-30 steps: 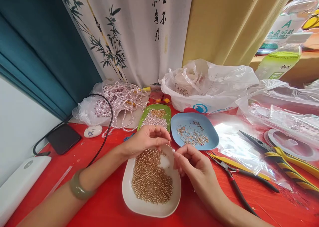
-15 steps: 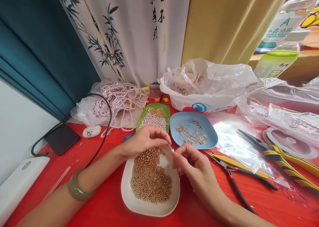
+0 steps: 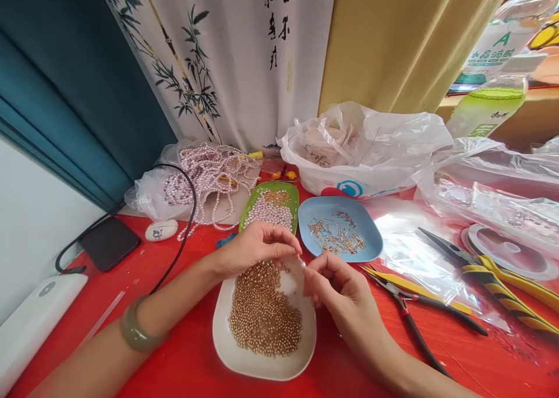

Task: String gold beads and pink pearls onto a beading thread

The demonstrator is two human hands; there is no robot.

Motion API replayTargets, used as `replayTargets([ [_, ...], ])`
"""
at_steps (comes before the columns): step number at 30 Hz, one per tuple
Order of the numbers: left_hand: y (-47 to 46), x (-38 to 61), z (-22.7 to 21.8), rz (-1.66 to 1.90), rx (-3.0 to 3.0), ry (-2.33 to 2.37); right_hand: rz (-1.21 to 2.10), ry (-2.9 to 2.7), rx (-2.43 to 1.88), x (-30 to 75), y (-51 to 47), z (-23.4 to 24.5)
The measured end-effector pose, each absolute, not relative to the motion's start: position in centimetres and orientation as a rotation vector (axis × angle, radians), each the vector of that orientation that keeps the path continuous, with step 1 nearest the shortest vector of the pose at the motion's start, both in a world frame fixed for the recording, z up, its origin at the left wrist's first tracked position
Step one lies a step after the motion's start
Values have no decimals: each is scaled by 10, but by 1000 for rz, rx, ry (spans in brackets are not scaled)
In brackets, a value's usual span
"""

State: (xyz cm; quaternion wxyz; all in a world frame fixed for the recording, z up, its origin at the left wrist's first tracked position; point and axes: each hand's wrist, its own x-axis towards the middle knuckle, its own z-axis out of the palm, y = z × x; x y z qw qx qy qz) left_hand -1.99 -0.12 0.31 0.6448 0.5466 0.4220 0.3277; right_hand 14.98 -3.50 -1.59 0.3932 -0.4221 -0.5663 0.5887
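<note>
My left hand [image 3: 269, 243] is pinched shut over the far edge of the white dish [image 3: 222, 347], its fingertips on something too small to make out. Close by, my right hand [image 3: 336, 281] pinches a small pearl bead [image 3: 303, 264] between thumb and forefinger. The two sets of fingertips almost meet above the dish's back right corner. Many gold beads [image 3: 266, 316] are heaped in the dish. Just behind my left hand, a green tray [image 3: 297, 203] holds lilac pearl beads and small gold ones. A blue plate [image 3: 374, 226] with metal pins lies behind my right hand.
Black-handled pliers [image 3: 406, 299] and yellow tweezers [image 3: 432, 290] lie at right, with yellow-and-black pliers [image 3: 484, 273] beyond. Strings of pearls [image 3: 205, 171] pile up at back left near a black cable [image 3: 194, 194]. A plastic bag [image 3: 362, 171] stands behind the plate.
The picture is shifted very slightly. Both hands keep almost the same pinching pose above the dish; nothing else has visibly moved.
</note>
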Motion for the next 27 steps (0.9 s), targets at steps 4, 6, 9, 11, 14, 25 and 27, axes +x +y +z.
replayTargets([
  [4, -2, -20, 4, 740, 1280, 943, 1491, -1438, -1069, 149, -35, -17],
  [6, -2, -20, 4, 731, 1290, 938, 1489, -1442, -1063, 149, -35, -16],
  [9, -2, -20, 7, 717, 1296, 952, 1494, -1440, -1043, 149, -35, -16],
  [11, -2, -20, 10, 714, 1288, 991, 1502, -1441, -1023, 149, -34, -16],
  [14, 1, -23, 14, 733, 1333, 1109, 1499, -1446, -1008, 150, -34, -17],
  [25, 16, -48, 7, 528, 2259, 1505, 1458, -1406, -1057, 149, -32, -18],
  [27, 14, -46, 7, 471, 2326, 1484, 1470, -1395, -1059, 148, -32, -18],
])
